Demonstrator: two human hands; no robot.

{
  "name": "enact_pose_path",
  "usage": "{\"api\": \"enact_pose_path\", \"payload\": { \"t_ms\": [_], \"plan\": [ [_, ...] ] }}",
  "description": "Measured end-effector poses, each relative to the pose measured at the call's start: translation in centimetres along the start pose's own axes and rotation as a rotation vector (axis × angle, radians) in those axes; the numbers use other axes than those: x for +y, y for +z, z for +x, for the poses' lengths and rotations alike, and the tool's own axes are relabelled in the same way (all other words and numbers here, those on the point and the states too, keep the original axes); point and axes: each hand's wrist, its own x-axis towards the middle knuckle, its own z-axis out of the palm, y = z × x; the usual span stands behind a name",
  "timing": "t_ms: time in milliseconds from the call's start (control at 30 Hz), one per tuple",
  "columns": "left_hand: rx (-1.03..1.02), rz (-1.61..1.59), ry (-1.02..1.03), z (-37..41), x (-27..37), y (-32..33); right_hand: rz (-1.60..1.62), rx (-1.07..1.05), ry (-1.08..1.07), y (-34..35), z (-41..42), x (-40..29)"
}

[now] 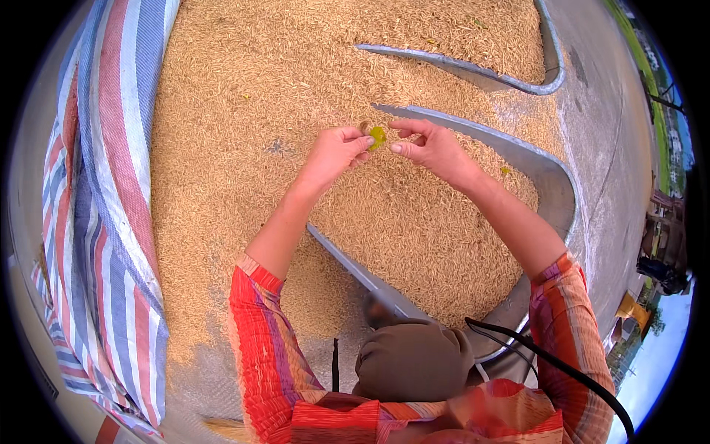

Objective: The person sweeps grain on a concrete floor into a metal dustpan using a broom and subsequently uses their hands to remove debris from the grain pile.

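Note:
My left hand [343,149] pinches a small yellow-green leaf [378,138] between thumb and fingers, above a wide spread of unhusked rice grain [238,150]. Just right of the leaf, my right hand [430,145] has thumb and forefinger apart, with nothing seen between them. Below both hands lies a metal scoop or pan [557,205] heaped with the same grain. A small yellow leaf [505,170] rests on the grain near its right side.
A second metal scoop [552,77] filled with grain lies at the upper right. A striped woven plastic sheet [119,111] is bunched along the left. Concrete ground [604,139] borders the grain at right. A black cable [577,366] curves at the lower right.

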Motion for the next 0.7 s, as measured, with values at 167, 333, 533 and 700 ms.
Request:
{"api": "enact_pose_path", "payload": {
  "t_ms": [167,333,533,700],
  "plan": [
    [0.065,0.247,0.098,-1.7,-2.2,2.5,0.063,-0.052,0.024,3.0,-0.2,1.4],
    [0.109,0.570,0.167,-5.3,-0.2,5.3,0.251,-0.065,0.059,2.5,-2.0,3.6],
    [0.050,0.889,0.205,-6.8,0.4,7.4,0.215,-0.083,-0.161,2.2,-5.7,3.2],
    [0.250,0.962,0.400,-7.6,1.7,10.5,0.229,0.109,-0.108,-0.2,-7.6,3.2]
  ]
}}
